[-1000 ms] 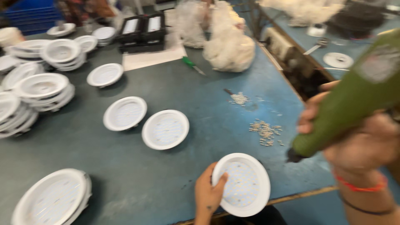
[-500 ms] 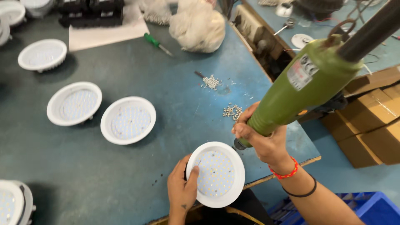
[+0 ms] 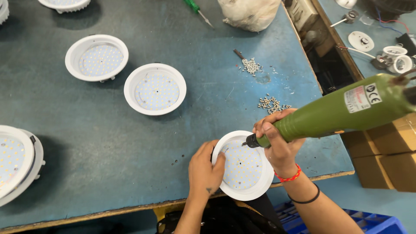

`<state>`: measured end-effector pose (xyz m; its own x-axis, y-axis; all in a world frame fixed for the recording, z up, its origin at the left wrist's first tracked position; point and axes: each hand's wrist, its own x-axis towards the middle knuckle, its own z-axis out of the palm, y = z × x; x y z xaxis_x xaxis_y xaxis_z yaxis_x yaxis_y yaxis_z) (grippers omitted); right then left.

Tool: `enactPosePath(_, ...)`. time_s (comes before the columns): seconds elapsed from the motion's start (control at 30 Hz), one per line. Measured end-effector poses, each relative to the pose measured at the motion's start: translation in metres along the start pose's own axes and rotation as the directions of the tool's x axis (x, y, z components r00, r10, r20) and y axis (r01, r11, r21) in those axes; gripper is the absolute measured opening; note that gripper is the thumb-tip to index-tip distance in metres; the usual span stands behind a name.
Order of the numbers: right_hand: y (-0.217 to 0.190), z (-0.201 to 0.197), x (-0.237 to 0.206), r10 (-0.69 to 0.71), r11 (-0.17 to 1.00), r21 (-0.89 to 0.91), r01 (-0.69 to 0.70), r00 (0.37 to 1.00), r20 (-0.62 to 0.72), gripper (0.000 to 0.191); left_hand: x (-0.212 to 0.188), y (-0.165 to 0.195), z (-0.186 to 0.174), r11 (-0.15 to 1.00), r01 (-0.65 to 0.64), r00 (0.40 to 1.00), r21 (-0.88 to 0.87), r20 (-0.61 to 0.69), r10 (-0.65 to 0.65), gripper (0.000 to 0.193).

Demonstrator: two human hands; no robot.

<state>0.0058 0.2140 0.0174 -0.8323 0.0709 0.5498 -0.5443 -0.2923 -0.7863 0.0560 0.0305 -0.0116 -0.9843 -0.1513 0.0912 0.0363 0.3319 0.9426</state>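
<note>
Near the table's front edge (image 3: 108, 212): left hand (image 3: 203, 171) fingers clamped on round lamp housing (image 3: 242, 167); right hand (image 3: 277, 138) fingers wrapped around green electric screwdriver (image 3: 342, 108), tip on it.

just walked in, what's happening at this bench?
A person is working on a round white LED downlight at the near edge of the blue table. The left hand grips its rim. The right hand holds a green electric screwdriver, tip down on the LED board near the rim. Two little piles of screws lie just beyond. More identical downlights sit further left.
</note>
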Motion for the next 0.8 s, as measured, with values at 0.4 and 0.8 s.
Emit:
enactPosePath(0.4,0.002,-0.007,0.011,0.032,0.998,-0.054,-0.031,0.999,0.02,0.027,0.025,0.019,0.012,0.92,0.157,0.971,0.36,0.114,-0.21,0.038)
enactPosePath(0.8,0.003,-0.008,0.007,0.039,0.998,-0.053,-0.037,0.998,0.039,0.028,0.023,0.02,0.012,0.921,0.172,0.966,0.349,0.126,-0.228,0.038)
